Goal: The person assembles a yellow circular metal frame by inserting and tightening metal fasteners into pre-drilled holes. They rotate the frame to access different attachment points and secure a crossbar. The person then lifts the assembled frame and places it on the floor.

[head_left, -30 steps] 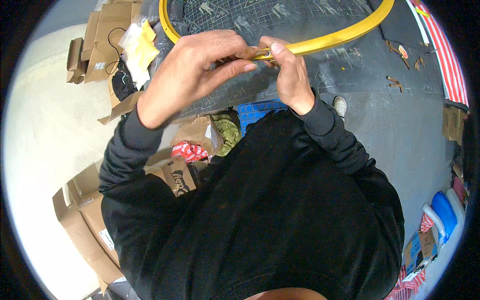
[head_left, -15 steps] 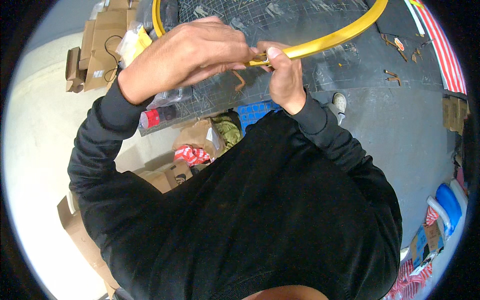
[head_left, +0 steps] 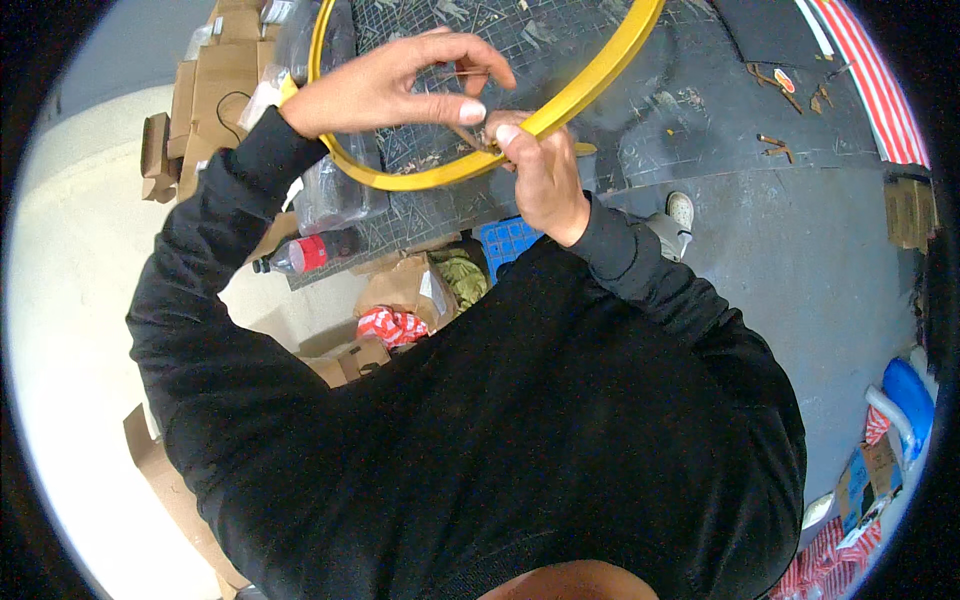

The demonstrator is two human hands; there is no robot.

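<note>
A yellow hoop [head_left: 420,181] hangs over the dark table, with a thin brown bent piece [head_left: 470,137] at its near side. My right hand [head_left: 545,175] is closed round the hoop there, thumb on top. The brown piece runs from under my right fingers toward my left thumb. My left hand [head_left: 410,85] is just left of it, thumb and fingers apart in a curve, with the hoop's left side passing by the wrist. Whether the left thumb touches the brown piece is unclear.
The scratched dark table [head_left: 660,120] carries several brown bent pieces [head_left: 775,148] at the right. A bottle with a red label [head_left: 305,254] lies at the left edge. Below are a blue crate [head_left: 507,243] and a cardboard box [head_left: 400,285]; more boxes [head_left: 222,90] stand far left.
My left hand has opened and drawn back from the hoop. The hoop has swung round to the left, and its joint area shows the brown piece. My right hand has shifted slightly left, still gripping.
</note>
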